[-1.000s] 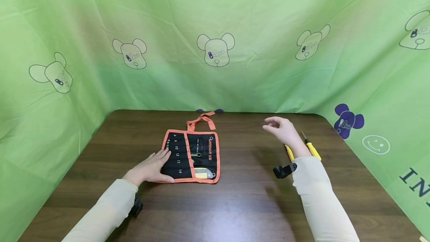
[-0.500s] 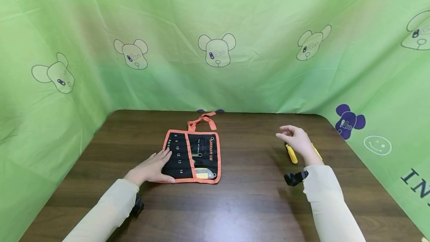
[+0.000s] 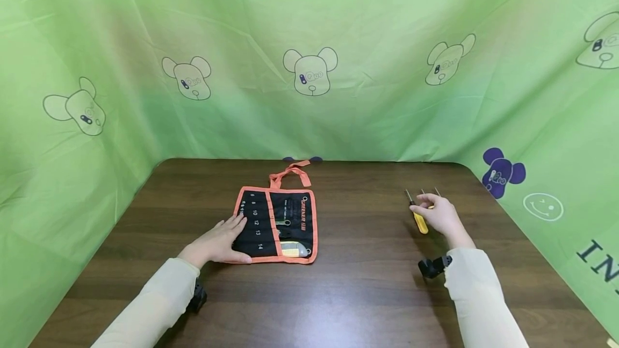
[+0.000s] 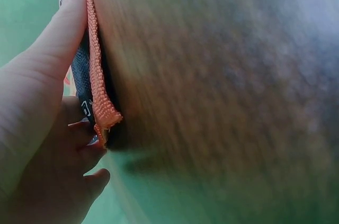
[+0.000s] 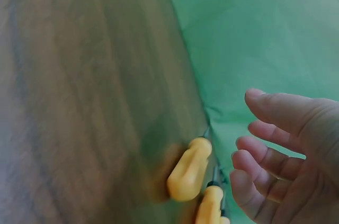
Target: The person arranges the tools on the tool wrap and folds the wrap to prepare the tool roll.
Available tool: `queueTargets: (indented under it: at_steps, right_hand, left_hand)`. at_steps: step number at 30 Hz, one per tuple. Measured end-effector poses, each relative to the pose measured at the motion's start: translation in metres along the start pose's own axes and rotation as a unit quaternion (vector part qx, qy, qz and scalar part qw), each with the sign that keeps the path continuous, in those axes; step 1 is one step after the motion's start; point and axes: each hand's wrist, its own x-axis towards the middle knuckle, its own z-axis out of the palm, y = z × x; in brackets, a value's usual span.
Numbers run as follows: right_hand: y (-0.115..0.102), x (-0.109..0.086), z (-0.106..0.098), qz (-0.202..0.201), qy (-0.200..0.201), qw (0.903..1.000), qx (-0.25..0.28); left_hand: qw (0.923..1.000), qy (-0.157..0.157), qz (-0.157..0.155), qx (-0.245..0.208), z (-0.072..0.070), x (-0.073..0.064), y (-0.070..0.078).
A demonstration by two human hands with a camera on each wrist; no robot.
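Observation:
A black tool pouch with orange edging [image 3: 256, 232] lies spread on the table. My left hand [image 3: 220, 240] rests on its left side, fingers and thumb laid out on the cloth; the left wrist view shows the thumb [image 4: 61, 33] along the orange edge. Right of the middle, my right hand [image 3: 440, 216] hovers over yellow-handled screwdrivers, partly covering them. One screwdriver [image 3: 420, 223] shows beside the fingers. In the right wrist view, the thumb and fingers are apart with nothing between them, and a near screwdriver handle [image 5: 189, 173] and another screwdriver handle [image 5: 211, 205] lie below.
An orange tie strap [image 3: 287, 173] trails from the pouch's far edge. A yellow-and-grey tool [image 3: 294, 249] sits in one pouch pocket, with a small wrench [image 3: 285, 223] above it. Green printed cloth [image 3: 311, 122] hangs behind and beside the brown table [image 3: 338, 294].
My right hand has moved right and closer to the screwdrivers, uncovering the left one's shaft and handle. The left hand has stayed on the pouch.

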Motion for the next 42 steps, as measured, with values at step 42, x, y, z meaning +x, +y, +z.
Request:
queueTargets:
  at_steps: [42]
  right_hand:
    - [0.014,-0.005,0.011,0.066,-0.042,0.9964,0.034]
  left_hand:
    - [1.0000,0.000,0.001,-0.005,0.000,-0.002,0.001]
